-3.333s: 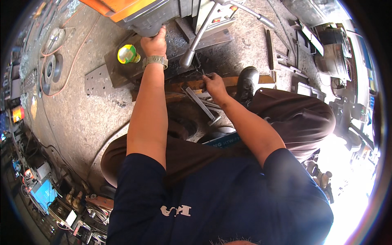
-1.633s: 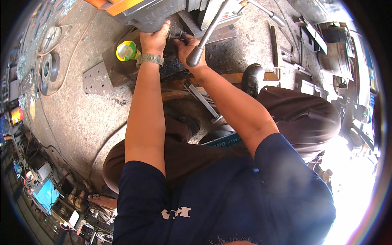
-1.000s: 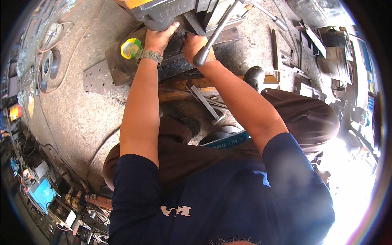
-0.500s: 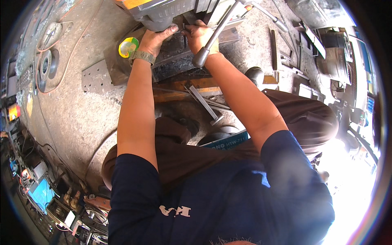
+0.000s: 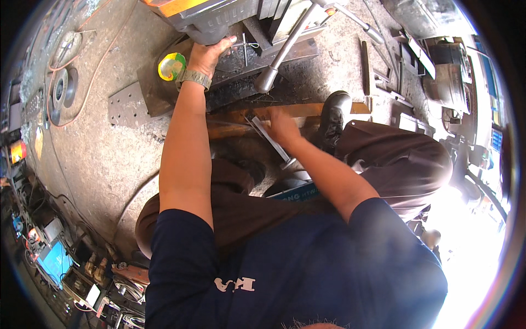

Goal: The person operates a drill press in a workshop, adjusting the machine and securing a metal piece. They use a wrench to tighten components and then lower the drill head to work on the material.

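I am wearing this camera on my head, the left one of a side-by-side pair, and it is facing steeply down over my chest toward the floor (image 5: pixel 109 159). My navy shirt (image 5: pixel 307 257) is sitting nearest the lens, filling the lower middle, while my left hand (image 5: pixel 205 58) and right hand (image 5: pixel 281 126) are showing smaller and farther off in the upper half. The view is running upright and unmirrored, my left falling on its left. The wide fisheye is bending straight edges toward the rim, black is ringing the corners, and the top is cutting off the orange-and-grey machine (image 5: pixel 205 24).
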A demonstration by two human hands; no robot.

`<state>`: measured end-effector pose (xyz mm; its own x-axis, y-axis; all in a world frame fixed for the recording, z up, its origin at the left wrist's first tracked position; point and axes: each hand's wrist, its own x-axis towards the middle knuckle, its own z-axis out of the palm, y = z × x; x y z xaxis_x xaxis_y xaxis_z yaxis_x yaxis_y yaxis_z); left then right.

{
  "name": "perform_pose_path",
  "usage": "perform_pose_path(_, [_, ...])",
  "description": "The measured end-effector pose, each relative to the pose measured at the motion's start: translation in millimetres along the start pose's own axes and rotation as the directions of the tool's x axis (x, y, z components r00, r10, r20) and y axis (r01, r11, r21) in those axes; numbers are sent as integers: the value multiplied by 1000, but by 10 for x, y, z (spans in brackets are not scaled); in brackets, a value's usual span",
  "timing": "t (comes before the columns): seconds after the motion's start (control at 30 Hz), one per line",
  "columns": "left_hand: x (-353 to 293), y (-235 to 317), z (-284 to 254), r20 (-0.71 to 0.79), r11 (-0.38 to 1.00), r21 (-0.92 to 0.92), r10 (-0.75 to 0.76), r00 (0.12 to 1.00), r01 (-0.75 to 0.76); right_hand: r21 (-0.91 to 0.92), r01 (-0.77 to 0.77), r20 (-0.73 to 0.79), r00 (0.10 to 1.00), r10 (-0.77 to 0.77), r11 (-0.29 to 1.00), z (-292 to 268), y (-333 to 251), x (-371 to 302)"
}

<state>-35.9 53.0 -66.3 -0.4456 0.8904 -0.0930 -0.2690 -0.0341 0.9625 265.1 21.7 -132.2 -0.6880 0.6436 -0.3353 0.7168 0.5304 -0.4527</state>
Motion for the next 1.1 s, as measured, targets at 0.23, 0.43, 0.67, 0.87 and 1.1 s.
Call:
perform_pose_path(0.23, [-43, 26, 80, -92, 1000, -18, 5, 996, -7, -146, -246, 414, 864, 285, 958, 870, 445, -410])
perform_pose_path(0.43, [-41, 21, 124, -81, 998, -52, 26, 996, -30, 178, -213, 209, 962, 174, 961, 1133, 680, -460])
perform_pose_path(0.67, [-8, 8, 69, -76, 999, -7, 48, 996, -48, 561, -199, -33, 965, 261, 804, 141, -321, 60])
perform_pose_path(0.87, [-39, 26, 115, -112, 999, 28, 33, 993, -30, 555, -157, -91, 965, 247, 817, 123, -384, 334])
perform_pose_path(1.1, [-31, 17, 91, -73, 997, 58, 54, 996, -50, 718, -131, -46, 971, 234, 684, -5, -460, 527])
